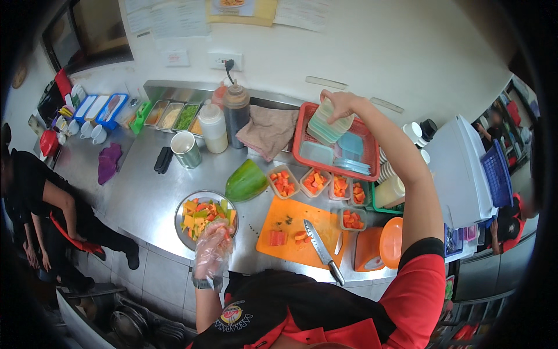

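Observation:
My right hand (341, 104) grips translucent plastic containers (322, 129) over a red basket (372, 152) holding more containers and lids. My gloved left hand (214, 244) is curled at the near side of a steel plate (182, 232) of fruit peels and chunks; what its fingers hold is unclear. An orange cutting board (273, 212) bears a knife (318, 247) and pieces of red-orange fruit (276, 237). Several containers of cut fruit (283, 183) stand behind and beside the board, and a green-skinned papaya (245, 180) lies between plate and containers.
Squeeze bottles (212, 131), a steel cup (186, 152), condiment trays (186, 116) and a cloth (264, 131) line the back. An orange kitchen scale (369, 256) is at right, beside stacked cups (389, 168). Co-workers stand at far left (35, 186) and far right (511, 227).

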The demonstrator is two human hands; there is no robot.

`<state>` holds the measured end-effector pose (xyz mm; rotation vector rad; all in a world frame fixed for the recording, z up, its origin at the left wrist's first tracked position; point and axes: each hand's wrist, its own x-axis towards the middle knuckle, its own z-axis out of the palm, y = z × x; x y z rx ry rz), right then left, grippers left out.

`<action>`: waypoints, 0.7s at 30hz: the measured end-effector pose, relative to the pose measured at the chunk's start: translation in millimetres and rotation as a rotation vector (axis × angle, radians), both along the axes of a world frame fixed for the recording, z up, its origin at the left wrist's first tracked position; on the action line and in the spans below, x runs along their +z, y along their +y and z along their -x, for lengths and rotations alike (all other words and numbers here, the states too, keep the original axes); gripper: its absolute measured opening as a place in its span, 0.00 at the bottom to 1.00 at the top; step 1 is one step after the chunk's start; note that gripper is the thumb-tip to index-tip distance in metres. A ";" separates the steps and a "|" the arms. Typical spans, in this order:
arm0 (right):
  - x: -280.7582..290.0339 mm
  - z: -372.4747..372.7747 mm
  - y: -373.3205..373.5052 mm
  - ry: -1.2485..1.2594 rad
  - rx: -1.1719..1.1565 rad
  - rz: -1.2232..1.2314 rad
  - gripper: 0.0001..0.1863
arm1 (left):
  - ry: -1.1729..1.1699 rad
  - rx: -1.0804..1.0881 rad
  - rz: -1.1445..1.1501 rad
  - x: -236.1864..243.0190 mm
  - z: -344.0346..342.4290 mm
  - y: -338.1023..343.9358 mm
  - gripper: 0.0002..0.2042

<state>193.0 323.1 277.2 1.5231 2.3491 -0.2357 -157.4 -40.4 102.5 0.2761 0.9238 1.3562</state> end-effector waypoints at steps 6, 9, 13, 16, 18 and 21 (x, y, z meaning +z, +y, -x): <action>13.0 -19.4 0.1 0.274 -0.041 -0.109 0.44 | -0.009 -0.011 -0.038 -2.6 -0.8 0.4 0.08; 27.3 -34.7 -4.6 0.662 -0.145 -0.205 0.43 | 0.025 0.014 -0.057 -1.1 -2.6 -2.3 0.08; -6.8 -60.9 -15.5 1.070 -0.317 -0.412 0.40 | -0.001 0.006 -0.063 -8.3 -1.6 -3.5 0.09; -49.0 -67.7 -23.1 1.577 -0.441 -0.276 0.41 | -0.027 -0.042 -0.060 -11.5 -4.5 0.1 0.09; -55.6 -66.6 -40.7 1.904 -0.487 -0.144 0.43 | -0.049 -0.098 -0.061 -7.4 -8.5 4.0 0.09; -38.1 -68.5 -88.2 2.115 -0.544 -0.127 0.46 | -0.020 -0.129 -0.062 -1.2 -19.5 14.3 0.09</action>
